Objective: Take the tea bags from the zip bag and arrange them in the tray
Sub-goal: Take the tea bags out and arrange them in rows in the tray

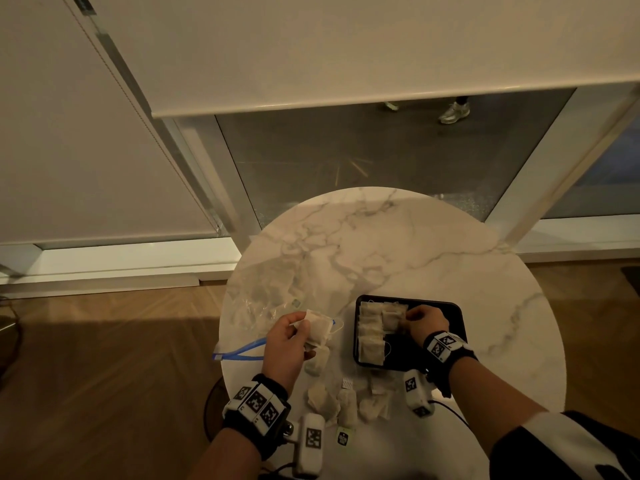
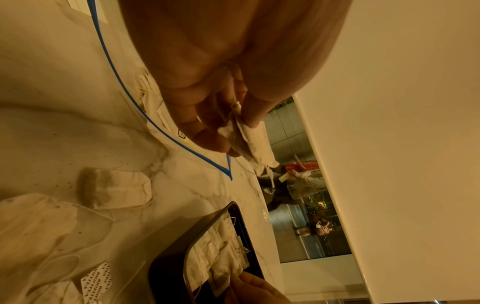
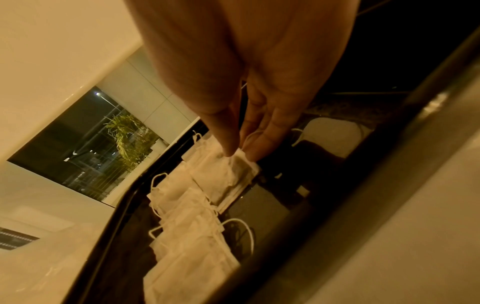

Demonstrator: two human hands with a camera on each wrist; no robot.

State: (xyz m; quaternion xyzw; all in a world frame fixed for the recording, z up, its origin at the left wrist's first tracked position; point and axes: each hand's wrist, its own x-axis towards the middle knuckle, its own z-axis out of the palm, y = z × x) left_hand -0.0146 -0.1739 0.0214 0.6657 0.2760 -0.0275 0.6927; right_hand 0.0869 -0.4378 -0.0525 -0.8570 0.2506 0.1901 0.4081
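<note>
A black tray (image 1: 453, 317) sits on the round marble table (image 1: 398, 244), with several pale tea bags (image 1: 370, 327) lined up along its left side. My right hand (image 1: 420, 322) is inside the tray, its fingertips (image 3: 230, 151) pinching the corner of a tea bag (image 3: 233, 174) in the second row. My left hand (image 1: 291, 336) holds another tea bag (image 1: 318, 327) above the table, left of the tray; the left wrist view shows this tea bag (image 2: 249, 137) pinched between thumb and fingers. The clear zip bag (image 1: 263, 306) with a blue seal lies open at the table's left edge.
Several loose tea bags (image 1: 341, 400) and small paper tags lie on the table in front of the tray, between my wrists. The table's far half is bare marble. Beyond it are a window frame, a lowered blind and wooden floor.
</note>
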